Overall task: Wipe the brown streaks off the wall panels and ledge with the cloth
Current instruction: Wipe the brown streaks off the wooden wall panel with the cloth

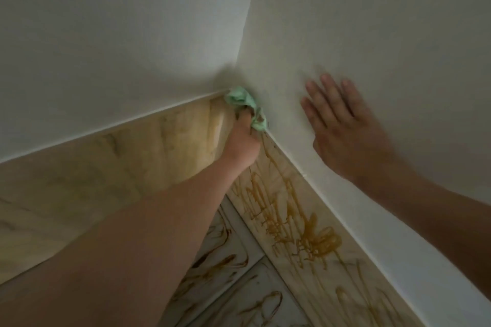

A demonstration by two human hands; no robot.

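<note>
My left hand (243, 140) grips a crumpled green cloth (245, 103) and presses it into the corner where two wall panels meet, at the top edge. The left wood-look panel (106, 175) carries only faint smears. The right panel (300, 223) is covered in brown streaks and drips. My right hand (342, 127) lies flat with fingers spread on the white wall (372, 34) above the right panel. A marbled ledge (233, 273) below the panels also shows brown streaks.
White trim (332, 194) runs along the top of both panels. White wall fills the upper half of the view. My left forearm (132, 241) crosses in front of the left panel and part of the ledge.
</note>
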